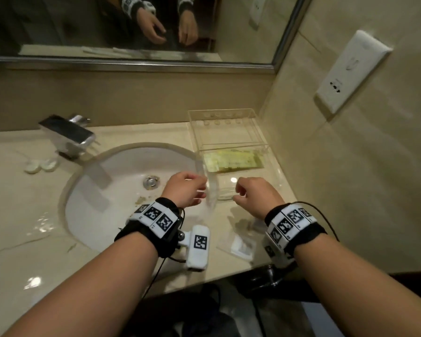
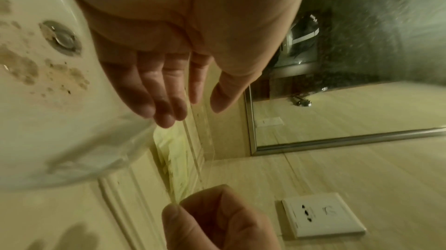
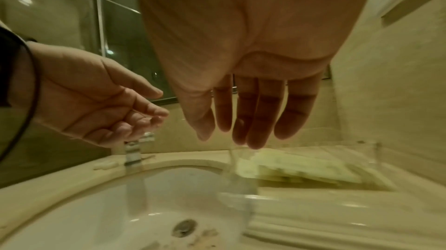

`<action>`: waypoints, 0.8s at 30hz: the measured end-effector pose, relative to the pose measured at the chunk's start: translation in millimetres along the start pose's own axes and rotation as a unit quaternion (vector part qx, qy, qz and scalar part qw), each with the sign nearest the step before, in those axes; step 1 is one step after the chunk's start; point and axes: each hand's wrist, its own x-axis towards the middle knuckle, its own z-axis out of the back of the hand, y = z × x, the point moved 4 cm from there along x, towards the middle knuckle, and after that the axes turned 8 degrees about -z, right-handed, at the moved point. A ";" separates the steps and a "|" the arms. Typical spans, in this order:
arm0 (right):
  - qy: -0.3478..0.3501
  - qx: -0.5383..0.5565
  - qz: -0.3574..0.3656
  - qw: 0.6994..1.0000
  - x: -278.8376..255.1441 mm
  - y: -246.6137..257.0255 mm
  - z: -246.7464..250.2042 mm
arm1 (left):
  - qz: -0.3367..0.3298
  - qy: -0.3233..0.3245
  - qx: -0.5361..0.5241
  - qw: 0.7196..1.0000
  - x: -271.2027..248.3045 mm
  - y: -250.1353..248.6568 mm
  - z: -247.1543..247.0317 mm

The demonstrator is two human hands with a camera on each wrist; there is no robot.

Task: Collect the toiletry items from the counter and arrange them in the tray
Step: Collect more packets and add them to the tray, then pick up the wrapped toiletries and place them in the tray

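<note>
A clear acrylic tray [image 1: 194, 132] stands on the counter at the back right, against the wall. Yellow-green packets [image 1: 233, 160] lie in its near end, also seen blurred as packets [image 3: 301, 168]. In front of the tray, at the sink's edge, a blurred clear glass [image 1: 223, 194] stands between my hands. My left hand [image 1: 202, 188] hovers left of it over the basin with relaxed fingers [image 2: 166, 118] holding nothing. To the right of the glass hangs my right hand [image 1: 237, 192], its fingers [image 3: 255, 135] pointing straight down and empty.
Clear plastic sachets [image 1: 241, 245] lie on the counter under my right wrist. White round soaps [image 1: 40, 165] sit left of the chrome faucet [image 1: 68, 135]. The sink basin [image 1: 122, 171] with its drain fills the middle. A wall socket [image 1: 348, 71] is on the right wall.
</note>
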 end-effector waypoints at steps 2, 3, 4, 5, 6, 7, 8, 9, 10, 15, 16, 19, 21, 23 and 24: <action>0.004 0.012 0.024 1.000 -8.6 31.5 -8.5 | -0.007 -0.023 -0.002 1.000 -9.3 0.9 28.3; 0.007 0.018 0.040 0.999 -10.8 52.4 -14.5 | -0.008 -0.035 -0.006 0.999 -14.1 2.7 46.2; 0.008 0.022 0.056 0.998 -11.3 73.1 -20.3 | -0.009 -0.047 -0.012 0.999 -17.9 4.6 63.1; 0.011 0.023 0.071 0.997 -10.9 93.4 -25.9 | -0.009 -0.058 -0.017 0.998 -21.8 6.5 79.5; 0.014 0.022 0.086 0.996 -9.6 113.6 -31.2 | -0.008 -0.071 -0.022 0.997 -25.4 8.7 96.5; 0.017 0.021 0.103 0.994 -8.7 133.7 -36.0 | -0.007 -0.084 -0.027 0.996 -29.9 10.8 113.2; 0.019 0.019 0.120 0.992 -7.7 153.3 -40.6 | -0.006 -0.099 -0.031 0.995 -34.2 13.4 130.4; 0.021 0.019 0.138 0.990 -6.8 171.3 -45.1 | -0.006 -0.114 -0.033 0.993 -39.1 16.0 146.9; 0.022 0.017 0.153 0.988 -5.8 187.2 -49.3 | -0.006 -0.128 -0.034 0.991 -43.5 18.9 162.3; 0.047 -0.002 0.214 0.976 -5.4 262.0 -71.3 | 0.006 -0.189 -0.057 0.980 -71.7 32.6 234.9; 0.051 -0.010 0.227 0.973 -6.2 274.8 -75.8 | 0.006 -0.202 -0.061 0.977 -77.1 35.7 248.2; 0.066 -0.026 0.253 0.965 -10.7 309.1 -88.2 | 0.009 -0.237 -0.082 0.968 -93.6 44.9 284.6; 0.076 -0.030 0.268 0.960 -14.7 327.2 -96.3 | 0.013 -0.257 -0.093 0.962 -104.2 51.1 304.1; 0.091 -0.040 0.280 0.955 -18.8 341.4 -104.2 | 0.016 -0.274 -0.108 0.956 -113.1 56.8 319.0; 0.101 -0.046 0.285 0.952 -20.7 346.4 -107.9 | 0.017 -0.280 -0.113 0.953 -116.7 60.2 325.1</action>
